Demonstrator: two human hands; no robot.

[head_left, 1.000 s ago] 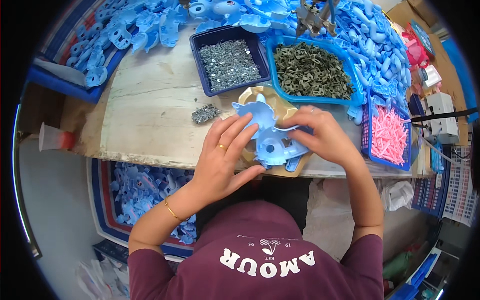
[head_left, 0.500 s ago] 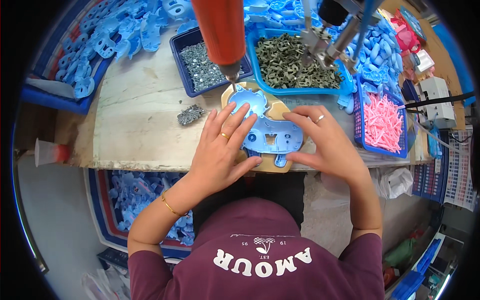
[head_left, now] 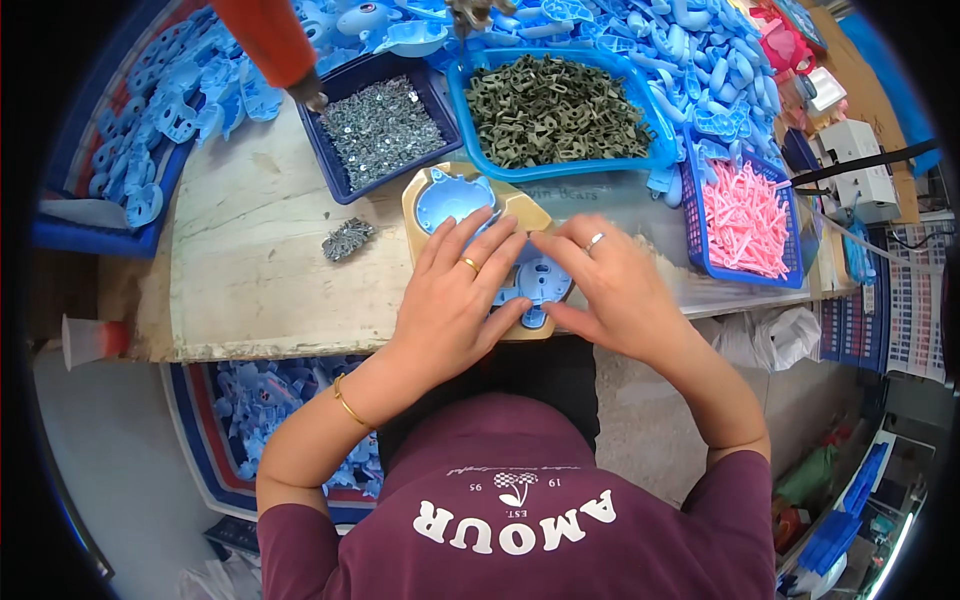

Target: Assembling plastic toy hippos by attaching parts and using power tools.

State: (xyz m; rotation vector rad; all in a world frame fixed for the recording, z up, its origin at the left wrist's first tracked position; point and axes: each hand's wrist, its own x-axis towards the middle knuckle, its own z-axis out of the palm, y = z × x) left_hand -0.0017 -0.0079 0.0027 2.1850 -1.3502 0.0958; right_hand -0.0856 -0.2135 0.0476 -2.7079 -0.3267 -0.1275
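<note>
A light-blue plastic shell [head_left: 450, 203] with moulded ribs and holes lies in a tan holder [head_left: 532, 211] at the table's front edge. My left hand [head_left: 450, 285] rests on the shell's middle, its fingers stretched out and its thumb near the lower edge. From the right, my right hand [head_left: 620, 290] holds the shell's lower part, fingertips on top and thumb at the edge. Both hands cover much of the shell, so anything under the fingers is hidden. A red power screwdriver [head_left: 265, 40] hangs tilted at the upper left, its tip beside the screw bin, touched by neither hand.
Behind the holder stand a dark-blue bin of small screws [head_left: 385, 130] and a blue tray of dark-green clips [head_left: 555, 115]. A small screw pile [head_left: 348, 240] lies left. Pink parts fill a basket [head_left: 745, 220] at right. Blue parts [head_left: 700, 75] are heaped behind.
The screwdriver has swung left, away from above the shell. My right hand has moved left over the shell, covering more of it. The whole view has shifted slightly.
</note>
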